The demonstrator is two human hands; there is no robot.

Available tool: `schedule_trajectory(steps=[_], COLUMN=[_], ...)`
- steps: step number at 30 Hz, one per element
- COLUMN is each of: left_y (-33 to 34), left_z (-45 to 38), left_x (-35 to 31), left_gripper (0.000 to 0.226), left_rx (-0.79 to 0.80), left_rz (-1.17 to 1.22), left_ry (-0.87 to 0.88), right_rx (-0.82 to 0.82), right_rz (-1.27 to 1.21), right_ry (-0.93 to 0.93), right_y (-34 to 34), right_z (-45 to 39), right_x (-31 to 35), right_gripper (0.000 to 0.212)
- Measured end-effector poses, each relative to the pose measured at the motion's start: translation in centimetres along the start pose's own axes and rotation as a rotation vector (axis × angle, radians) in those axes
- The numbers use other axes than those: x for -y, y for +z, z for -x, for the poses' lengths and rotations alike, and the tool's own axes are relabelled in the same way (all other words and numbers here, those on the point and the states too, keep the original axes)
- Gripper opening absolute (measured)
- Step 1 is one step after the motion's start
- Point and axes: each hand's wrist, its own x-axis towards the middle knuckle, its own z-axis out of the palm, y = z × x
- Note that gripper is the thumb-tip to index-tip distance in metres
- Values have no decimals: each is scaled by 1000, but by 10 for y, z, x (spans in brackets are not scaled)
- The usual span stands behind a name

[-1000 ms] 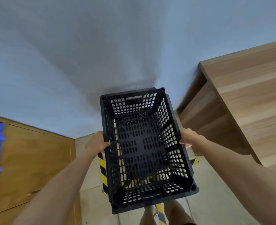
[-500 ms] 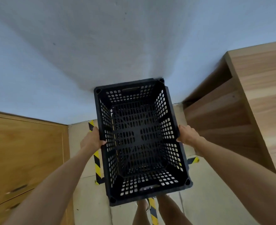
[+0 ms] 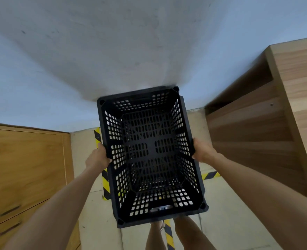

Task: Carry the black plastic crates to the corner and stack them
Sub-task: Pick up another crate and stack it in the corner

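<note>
A black plastic crate (image 3: 150,156) is held up in front of the person, open side toward the camera, between the 2 hands. The left hand (image 3: 97,157) grips the crate's left long rim about midway along it, thumb hooked over the edge. The right hand (image 3: 202,150) grips the right long rim at about the same height, fingers curled round the outside. Both forearms reach up to it from the bottom corners of the view. The crate is empty, its perforated walls and base showing the floor (image 3: 87,179) through the holes. Its far end sits against the pale wall (image 3: 113,51). Yellow-and-black floor tape (image 3: 105,183) runs beneath its left side. A wooden cabinet (image 3: 22,168) stands to the left and a wooden shelf unit (image 3: 275,114) to the right.
</note>
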Motion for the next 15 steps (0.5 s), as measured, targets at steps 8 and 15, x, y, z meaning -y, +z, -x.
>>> schedule_trajectory(steps=[8, 15], left_y=[-5, -11], left_z=[-1, 14], left_x=[-2, -12], left_gripper=[55, 46], left_rx=[83, 157], left_rz=[-23, -81], left_ry=[59, 83], right_rx=[50, 34], right_rz=[6, -45], right_ry=[63, 90], right_y=[1, -2], right_z=[0, 5], right_x=[-2, -7], right_gripper=[30, 28])
